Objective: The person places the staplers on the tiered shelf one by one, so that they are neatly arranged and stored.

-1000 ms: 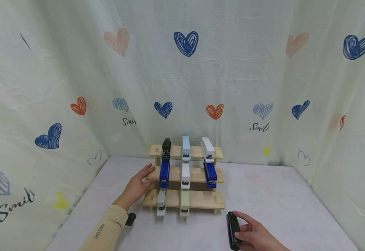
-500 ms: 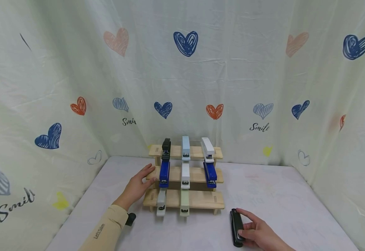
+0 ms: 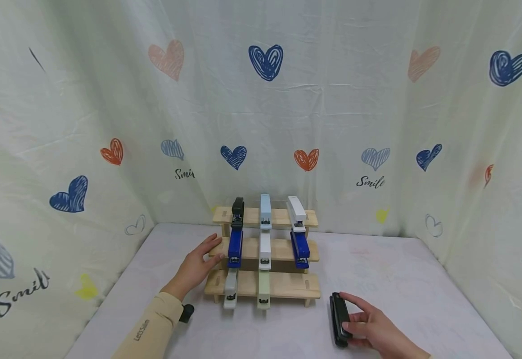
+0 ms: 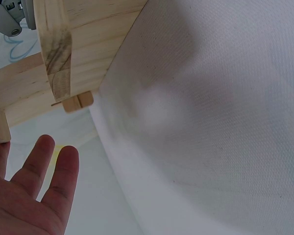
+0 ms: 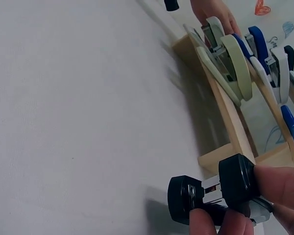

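Note:
A three-tier wooden rack [image 3: 288, 286] stands in the middle of the table with several staplers lying across its shelves. My left hand [image 3: 198, 269] touches the left end of the middle shelf; in the left wrist view its fingers [image 4: 61, 188] are extended, one fingertip against the wood. To the right of the rack's front, my right hand [image 3: 373, 326] grips a black stapler [image 3: 339, 319] between thumb and fingers. The right wrist view shows this black stapler [image 5: 237, 181] from its front end. On the bottom shelf lie a grey stapler [image 3: 230, 289] and a pale green stapler [image 3: 264, 289].
Two blue staplers [image 3: 300, 249] flank a white stapler [image 3: 265, 251] on the middle shelf. Up top are a black, a light blue [image 3: 265, 212] and a white stapler. A heart-printed curtain [image 3: 324, 109] surrounds the white table [image 3: 369, 269].
My right hand has moved slightly forward and to the right with the black stapler in its grip. The left hand and the rack have stayed in place.

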The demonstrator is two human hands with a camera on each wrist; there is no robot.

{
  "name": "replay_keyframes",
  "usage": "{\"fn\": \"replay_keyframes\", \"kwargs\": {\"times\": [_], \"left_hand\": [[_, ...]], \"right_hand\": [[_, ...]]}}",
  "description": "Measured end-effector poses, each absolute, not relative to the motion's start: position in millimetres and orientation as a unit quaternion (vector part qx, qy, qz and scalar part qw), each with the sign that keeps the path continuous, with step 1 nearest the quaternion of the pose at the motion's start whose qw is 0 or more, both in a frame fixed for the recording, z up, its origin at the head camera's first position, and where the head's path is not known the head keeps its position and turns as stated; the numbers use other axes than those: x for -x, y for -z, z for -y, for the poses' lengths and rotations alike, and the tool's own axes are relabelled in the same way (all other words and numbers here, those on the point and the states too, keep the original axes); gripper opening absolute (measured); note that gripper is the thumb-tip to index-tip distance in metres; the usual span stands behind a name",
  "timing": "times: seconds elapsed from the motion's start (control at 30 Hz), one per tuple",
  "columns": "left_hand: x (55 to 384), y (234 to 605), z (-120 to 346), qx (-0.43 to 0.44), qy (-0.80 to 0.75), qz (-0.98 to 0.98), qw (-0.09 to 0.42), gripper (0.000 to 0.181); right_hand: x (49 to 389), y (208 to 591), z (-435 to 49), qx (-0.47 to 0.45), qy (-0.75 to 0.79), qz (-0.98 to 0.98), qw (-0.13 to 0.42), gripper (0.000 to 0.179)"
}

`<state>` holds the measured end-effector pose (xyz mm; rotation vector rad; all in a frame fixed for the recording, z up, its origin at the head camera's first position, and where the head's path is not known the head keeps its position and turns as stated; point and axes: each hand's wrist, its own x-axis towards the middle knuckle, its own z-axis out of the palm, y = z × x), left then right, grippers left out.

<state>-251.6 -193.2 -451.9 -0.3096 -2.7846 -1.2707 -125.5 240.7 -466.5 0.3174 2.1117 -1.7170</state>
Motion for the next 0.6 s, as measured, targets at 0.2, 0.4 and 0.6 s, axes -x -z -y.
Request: {"fn": "replay_keyframes", "kwargs": {"times": [0.2, 0.4, 0.6], "left_hand": [[251.6, 451.7, 193.6, 0.102, 0.412, 0.905, 0.036, 0.059], [252.8, 453.6, 193.4, 0.101, 0.408, 0.907, 0.039, 0.06], [252.1, 453.7, 193.3, 0.102, 0.411, 0.905, 0.042, 0.059]], "right_hand": [[128.1, 461.0, -239.5, -0.118, 0.618, -0.754, 0.189, 0.078], [129.2, 457.1, -239.1, -0.109, 0.626, -0.75, 0.185, 0.079], [129.0, 450.8, -240.1, -0.075, 0.634, -0.746, 0.189, 0.079]]}}
